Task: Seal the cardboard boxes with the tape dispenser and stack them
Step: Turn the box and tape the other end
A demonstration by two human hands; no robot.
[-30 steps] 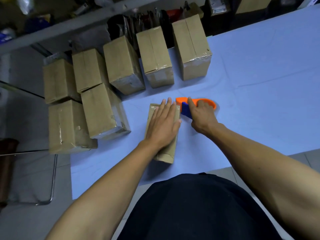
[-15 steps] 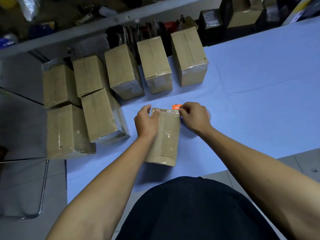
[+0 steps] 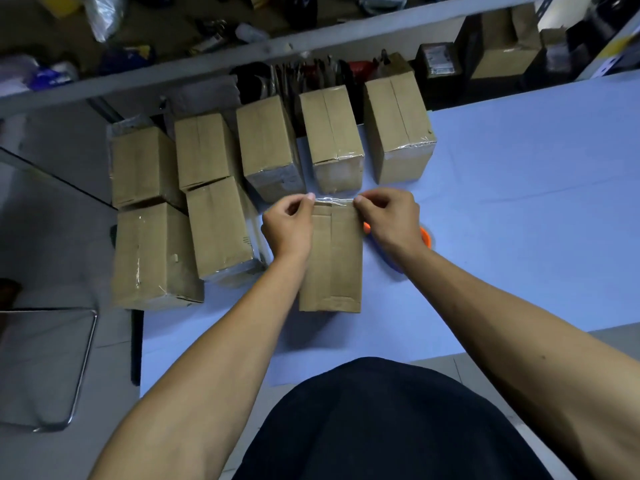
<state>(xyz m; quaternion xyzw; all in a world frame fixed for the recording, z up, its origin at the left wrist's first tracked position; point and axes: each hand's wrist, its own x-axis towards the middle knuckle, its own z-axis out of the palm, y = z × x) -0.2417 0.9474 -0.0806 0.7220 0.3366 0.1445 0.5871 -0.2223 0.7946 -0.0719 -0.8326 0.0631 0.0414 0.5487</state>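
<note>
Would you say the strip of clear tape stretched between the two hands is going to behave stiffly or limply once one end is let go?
Probably limp: the tape strip looks thin and glossy, taut only because the left hand and right hand pinch its ends. Released, it would likely curl and stick to the box.

Both bare forearms reach forward toward twelve o'clock and converge. The left hand (image 3: 289, 227) sits at about eleven o'clock, knuckles up, fingers curled, thumb and forefinger pinched together at its far tip. The right hand (image 3: 389, 216) mirrors it at one o'clock, fingers curled under, its thumb and forefinger pinched likewise. The two pinches face each other, apart.
</note>
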